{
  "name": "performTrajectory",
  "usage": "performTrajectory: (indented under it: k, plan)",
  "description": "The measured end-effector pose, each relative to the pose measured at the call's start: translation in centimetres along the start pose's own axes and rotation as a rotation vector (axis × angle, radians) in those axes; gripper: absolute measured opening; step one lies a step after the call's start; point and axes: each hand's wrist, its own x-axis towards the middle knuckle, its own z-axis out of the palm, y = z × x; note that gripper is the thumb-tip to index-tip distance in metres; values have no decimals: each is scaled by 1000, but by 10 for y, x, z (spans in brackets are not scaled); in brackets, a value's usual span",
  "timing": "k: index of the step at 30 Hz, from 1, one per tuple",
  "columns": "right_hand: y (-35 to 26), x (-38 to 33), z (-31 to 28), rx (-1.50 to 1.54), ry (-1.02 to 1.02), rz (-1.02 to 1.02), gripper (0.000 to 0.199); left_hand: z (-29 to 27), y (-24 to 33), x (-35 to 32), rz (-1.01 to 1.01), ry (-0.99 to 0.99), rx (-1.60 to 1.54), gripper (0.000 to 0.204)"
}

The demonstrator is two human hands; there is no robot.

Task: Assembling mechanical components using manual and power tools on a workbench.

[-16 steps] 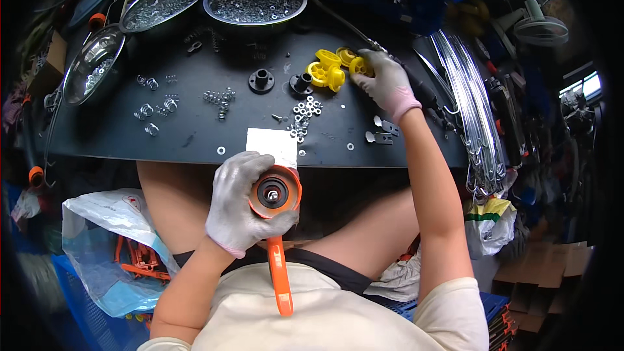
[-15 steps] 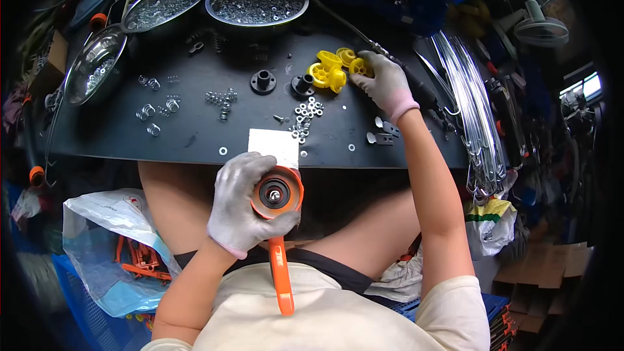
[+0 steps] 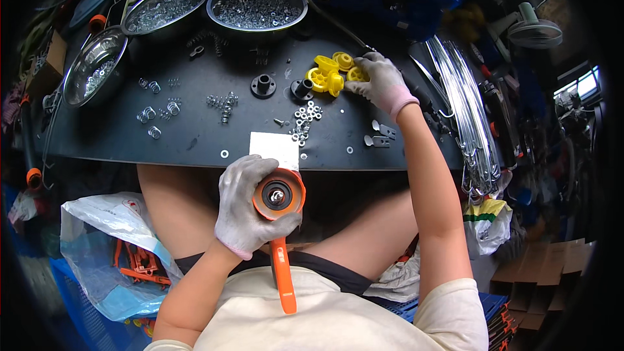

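My left hand, in a grey-white glove, is closed around an orange plastic part with a round cup and a long handle. Set inside the cup is a black ring around a shiny metal stud, and the handle points down toward my shirt. At the far right of the table, my gloved right hand has its thumb and fingers around a yellow plastic wheel. Beside it lie several more yellow plastic wheels. Two black flanged bushings stand to their left.
Nuts, springs and small metal clips lie on the dark table. Metal bowls of hardware stand at the back. Bent metal rods lie at the right, and a plastic bag holds orange parts at the left.
My right hand has shifted only slightly among the yellow wheels, its fingers still at one of them. My left hand keeps the orange part in nearly the same place.
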Motion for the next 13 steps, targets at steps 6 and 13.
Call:
performTrajectory:
  k: [6,13]
  plan:
    - [25,17,-30,291,286,341,16,2,0,-4,-7,20,11,71]
    - [-49,6,-27,422,273,-285,16,3,-3,-5,-7,16,16,73]
